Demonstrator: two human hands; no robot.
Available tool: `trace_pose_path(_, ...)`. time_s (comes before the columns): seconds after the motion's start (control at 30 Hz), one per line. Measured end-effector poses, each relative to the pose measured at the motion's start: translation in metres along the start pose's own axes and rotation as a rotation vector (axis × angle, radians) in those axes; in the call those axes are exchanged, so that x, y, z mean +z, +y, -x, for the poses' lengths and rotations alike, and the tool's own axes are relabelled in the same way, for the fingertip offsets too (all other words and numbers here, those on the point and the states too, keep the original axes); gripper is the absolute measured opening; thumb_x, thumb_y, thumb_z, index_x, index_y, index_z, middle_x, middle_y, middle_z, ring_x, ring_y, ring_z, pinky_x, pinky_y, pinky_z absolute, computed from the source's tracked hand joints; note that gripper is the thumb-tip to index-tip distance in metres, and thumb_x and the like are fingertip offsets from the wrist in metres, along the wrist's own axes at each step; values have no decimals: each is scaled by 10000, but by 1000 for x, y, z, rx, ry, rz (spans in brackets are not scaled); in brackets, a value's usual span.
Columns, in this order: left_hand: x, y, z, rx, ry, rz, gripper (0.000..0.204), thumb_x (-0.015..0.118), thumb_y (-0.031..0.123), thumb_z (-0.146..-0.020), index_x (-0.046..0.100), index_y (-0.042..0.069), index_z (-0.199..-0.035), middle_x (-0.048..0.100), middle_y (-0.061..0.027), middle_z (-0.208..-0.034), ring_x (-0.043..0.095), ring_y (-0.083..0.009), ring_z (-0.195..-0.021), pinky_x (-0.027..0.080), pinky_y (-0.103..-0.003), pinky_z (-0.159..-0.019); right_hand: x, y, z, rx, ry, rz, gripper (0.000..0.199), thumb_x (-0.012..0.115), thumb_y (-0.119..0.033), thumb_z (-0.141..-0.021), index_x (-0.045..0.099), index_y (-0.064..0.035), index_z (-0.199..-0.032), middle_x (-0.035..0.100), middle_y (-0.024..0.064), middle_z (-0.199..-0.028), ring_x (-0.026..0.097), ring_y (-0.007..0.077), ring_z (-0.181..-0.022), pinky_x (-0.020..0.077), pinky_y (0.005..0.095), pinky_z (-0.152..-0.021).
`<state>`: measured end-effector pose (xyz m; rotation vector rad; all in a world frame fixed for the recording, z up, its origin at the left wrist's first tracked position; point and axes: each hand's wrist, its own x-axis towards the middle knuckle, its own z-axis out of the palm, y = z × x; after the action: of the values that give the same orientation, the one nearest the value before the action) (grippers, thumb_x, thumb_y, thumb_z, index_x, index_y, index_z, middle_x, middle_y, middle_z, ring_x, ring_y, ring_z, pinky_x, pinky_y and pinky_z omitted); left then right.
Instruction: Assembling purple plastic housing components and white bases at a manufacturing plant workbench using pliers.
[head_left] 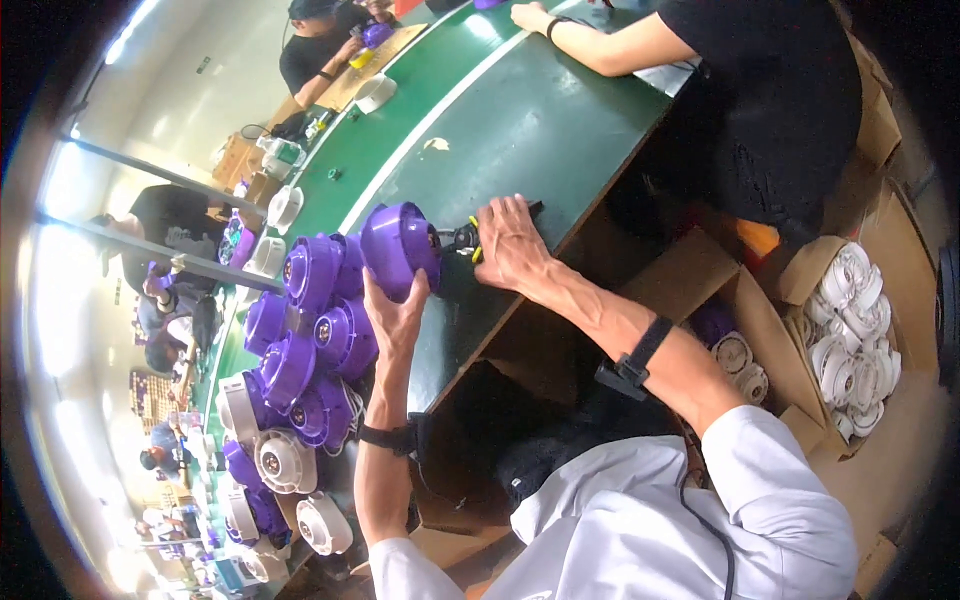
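My left hand grips a purple round plastic housing from below and tilts it over the table. Its open end faces up, and a small dark centre shows on the side toward my right hand. Just right of it, my right hand is closed over a black tool with yellow parts. The tool's end is close to the housing; I cannot tell whether they touch. Beside my left hand, several more purple housings are heaped along the table, with white housings among them.
A green conveyor belt runs beyond the grey-green table. At the far right a co-worker's forearm rests on the table. Cardboard boxes stand below right, one with white round parts. Another person works across the belt.
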<state>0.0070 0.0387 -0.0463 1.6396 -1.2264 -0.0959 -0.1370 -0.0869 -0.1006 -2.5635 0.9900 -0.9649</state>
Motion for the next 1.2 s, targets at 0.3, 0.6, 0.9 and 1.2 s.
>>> trace_pose_path(0.3, 6, 3, -15, 99, 130, -98, 421, 752, 232, -789, 589, -43, -1063, 665, -116, -840, 616, -161, -703, 507, -295, -639, -3, 0, -9, -38, -189, 78, 545, 685, -331, -695, 514, 55, -1040, 516, 194, -994, 499, 295, -967, 392, 454, -910)
trace_pose_path(0.6, 4, 5, -36, -37, 48, -39, 439, 741, 319, -803, 644, -54, -1014, 675, -106, -869, 622, -173, -739, 504, -298, -697, 1, -3, -12, 24, -108, 20, 437, 658, -232, -642, 580, 61, -957, 562, 229, -973, 526, 344, -983, 392, 439, -905)
trace_pose_path(0.9, 2, 34, -118, -727, -403, -278, 454, 731, 380, -789, 638, 11, -1037, 649, -82, -878, 615, -161, -693, 519, -284, -658, 8, -1, -8, 23, -76, 110, 363, 565, -174, -705, 578, 77, -968, 573, 237, -972, 534, 343, -970, 392, 451, -883)
trace_pose_path(1.2, 6, 48, -139, -356, -391, -1065, 712, 568, 660, -811, 668, -17, -1011, 669, -242, -852, 650, -317, -899, 476, -432, -843, 10, -1, -6, 87, -31, 130, 415, 632, -206, -683, 580, 60, -996, 572, 201, -957, 534, 320, -945, 381, 452, -879)
